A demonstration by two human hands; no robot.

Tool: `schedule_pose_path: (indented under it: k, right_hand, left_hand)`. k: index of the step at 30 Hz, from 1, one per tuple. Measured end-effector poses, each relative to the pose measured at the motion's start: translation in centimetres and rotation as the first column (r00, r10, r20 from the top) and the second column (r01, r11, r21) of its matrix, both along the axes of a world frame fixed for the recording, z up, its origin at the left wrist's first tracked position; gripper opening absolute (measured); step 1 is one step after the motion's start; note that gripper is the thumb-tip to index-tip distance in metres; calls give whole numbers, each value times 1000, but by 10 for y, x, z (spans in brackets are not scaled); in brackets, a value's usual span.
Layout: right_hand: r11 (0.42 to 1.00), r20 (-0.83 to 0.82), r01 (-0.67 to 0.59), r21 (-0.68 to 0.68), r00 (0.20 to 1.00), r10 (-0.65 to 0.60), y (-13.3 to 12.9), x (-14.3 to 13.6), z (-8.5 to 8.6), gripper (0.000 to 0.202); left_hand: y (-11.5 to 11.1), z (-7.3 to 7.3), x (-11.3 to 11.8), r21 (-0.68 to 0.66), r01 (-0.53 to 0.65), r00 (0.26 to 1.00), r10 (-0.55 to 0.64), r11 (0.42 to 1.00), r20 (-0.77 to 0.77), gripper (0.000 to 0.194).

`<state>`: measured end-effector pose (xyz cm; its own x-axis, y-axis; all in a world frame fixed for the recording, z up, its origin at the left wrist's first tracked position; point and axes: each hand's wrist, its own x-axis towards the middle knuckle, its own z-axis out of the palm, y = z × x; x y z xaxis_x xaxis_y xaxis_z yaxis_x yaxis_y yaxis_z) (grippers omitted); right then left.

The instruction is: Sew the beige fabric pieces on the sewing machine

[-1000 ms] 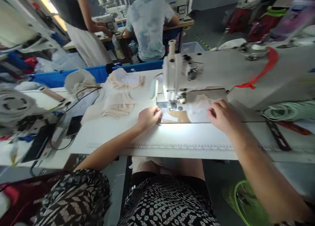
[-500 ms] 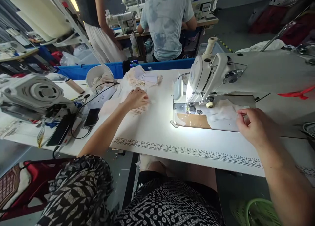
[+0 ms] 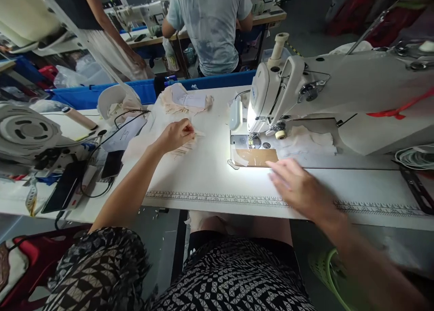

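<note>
Running along the near edge of the white table (image 3: 203, 177), a ruler strip (image 3: 210, 198) lies nearest. Beyond it the blurred right hand (image 3: 294, 186) hovers by the brown patch (image 3: 256, 157), fingers loosely extended, open and apparently empty. To the left, the left hand (image 3: 176, 135) pinches a pale cloth edge (image 3: 200, 134) above gathered cloth (image 3: 185, 149). That cloth looks light, limp and easily creased, likely best taken by an edge. Another pale piece (image 3: 308, 141) lies under the sewing machine's arm (image 3: 349, 82); farther left sits a cloth bundle with printed paper (image 3: 190, 99).
</note>
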<state>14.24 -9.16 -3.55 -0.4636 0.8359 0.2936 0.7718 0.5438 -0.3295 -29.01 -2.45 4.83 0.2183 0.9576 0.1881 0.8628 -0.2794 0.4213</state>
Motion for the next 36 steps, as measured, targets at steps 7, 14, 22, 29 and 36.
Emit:
schedule_pose_path:
  k: [7, 14, 22, 29, 36]
  right_hand:
    - [993, 310, -59, 99, 950, 26, -24, -84, 24, 50]
    - [973, 418, -121, 195, 908, 29, 17, -76, 36, 50]
    - [970, 366, -159, 182, 927, 84, 28, -68, 33, 51]
    - [966, 365, -161, 201, 928, 79, 28, -70, 32, 53]
    - [962, 348, -175, 208, 933, 94, 28, -71, 32, 49]
  left_hand:
    - [-15, 17, 78, -253, 238, 971, -222, 938, 93, 7]
    - [10, -13, 116, -341, 381, 911, -286, 859, 297, 12]
    - [0, -24, 118, -277, 153, 988, -155, 949, 12, 13]
    - [3, -6, 123, -296, 65, 995, -85, 953, -57, 15]
    - [12, -8, 128, -403, 340, 929, -238, 850, 282, 19]
